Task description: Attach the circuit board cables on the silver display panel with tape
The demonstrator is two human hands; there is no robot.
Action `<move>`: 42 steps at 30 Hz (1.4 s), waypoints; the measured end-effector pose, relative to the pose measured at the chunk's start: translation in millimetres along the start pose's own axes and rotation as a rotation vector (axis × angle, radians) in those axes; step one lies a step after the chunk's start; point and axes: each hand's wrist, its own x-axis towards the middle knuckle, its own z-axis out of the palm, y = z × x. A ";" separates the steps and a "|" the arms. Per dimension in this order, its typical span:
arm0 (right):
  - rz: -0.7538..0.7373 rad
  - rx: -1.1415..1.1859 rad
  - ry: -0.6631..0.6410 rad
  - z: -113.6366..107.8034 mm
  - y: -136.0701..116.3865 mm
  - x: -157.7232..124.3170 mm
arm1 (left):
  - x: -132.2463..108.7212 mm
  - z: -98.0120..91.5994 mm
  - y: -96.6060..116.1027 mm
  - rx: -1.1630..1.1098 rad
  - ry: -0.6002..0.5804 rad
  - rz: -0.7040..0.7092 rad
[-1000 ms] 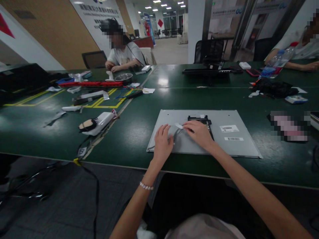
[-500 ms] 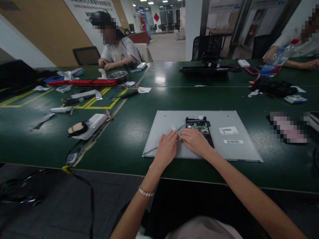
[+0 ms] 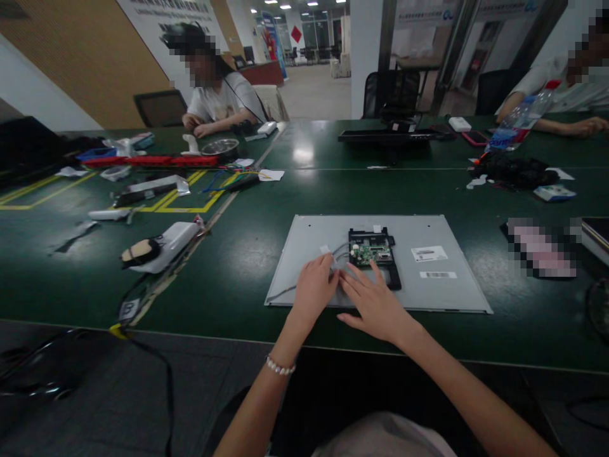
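A grey metal display panel lies flat on the green table in front of me. On it sits a black plastic frame with a green circuit board. A thin grey cable runs from the board across the panel's left part, passing beneath my fingers. My left hand is closed on the cable beside a small whitish piece of tape; its fingertips are partly hidden. My right hand lies open and spread over the panel's lower edge, its fingertips close to the left hand and the black frame.
Left of the panel rests a white device with a strap. A pixelated flat item lies to the right. Farther back are a black monitor-like object, a plastic bottle and a red strip. Two people sit across the table.
My right hand has drawn back toward me and its fingers have spread, uncovering more of the circuit board and frame. The left hand stays at the cable. The view has shifted slightly.
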 end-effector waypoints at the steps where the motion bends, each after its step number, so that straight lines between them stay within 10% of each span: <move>1: 0.001 0.016 0.000 -2.7 -1.6 -5.6 | 0.1 0.7 0.3 -0.001 0.013 -0.010; 6: 0.137 0.097 0.011 -21.0 22.7 -50.4 | -0.7 8.4 -4.2 -0.078 0.092 -0.017; 14: 0.727 0.166 0.303 -27.9 140.9 -141.2 | -0.4 8.6 -3.3 -0.251 0.253 0.014; 19: 0.736 0.104 0.243 -23.6 174.9 -148.7 | -7.7 -1.4 0.4 -0.295 0.370 0.054; 31: 0.441 -0.217 -0.006 -10.1 160.8 -123.5 | -67.2 -8.4 30.5 -0.345 0.695 -0.136; 42: 0.248 -0.136 -0.071 3.8 121.1 -49.4 | -84.9 -0.1 20.3 -0.332 0.668 -0.164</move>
